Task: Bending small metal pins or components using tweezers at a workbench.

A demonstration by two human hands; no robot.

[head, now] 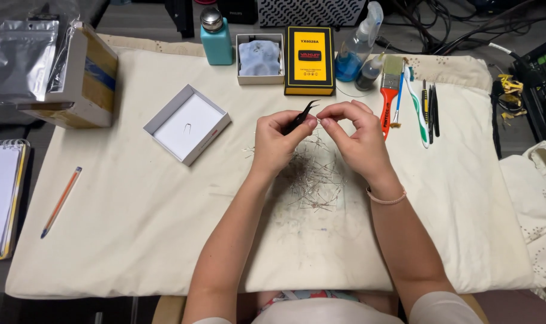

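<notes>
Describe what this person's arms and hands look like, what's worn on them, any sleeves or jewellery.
Both forearms are bare. The right hand has a thin, light pinkish band around its wrist. The left hand and its wrist carry nothing. No gloves or rings show on the fingers. At the bottom edge, short white sleeves cover the upper arms.
</notes>
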